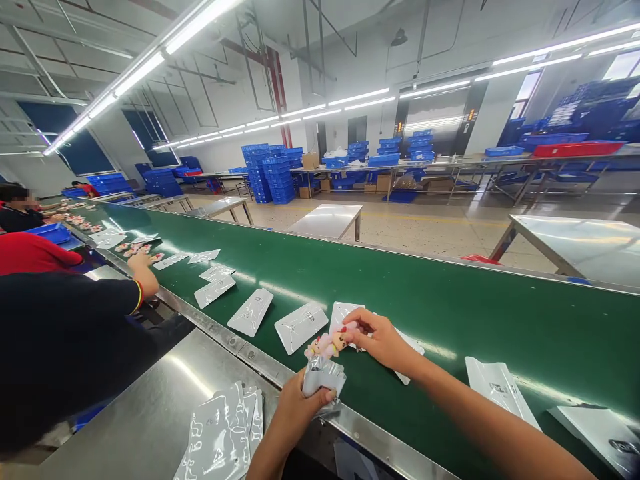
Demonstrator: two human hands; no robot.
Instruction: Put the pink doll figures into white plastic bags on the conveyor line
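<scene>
Pouches (301, 327) on belt (425, 293); farther left, seemingly toys (137, 249)

L hand (305, 407) has an open silver pouch (324, 381) over the metal edge of the green belt (425, 287), w/ small pink-&-cream figures (327, 343) at its mouth, & R hand (383, 340) fingers one of them. More silver pouches (301, 327) lie along the belt; a pile of pouches (223, 433) sits on the metal worktop (135, 400) at L, near a co-worker in a dark top (65, 333) reaching to the belt.

Both hands close together, left fingers apparently curled shut.
</scene>
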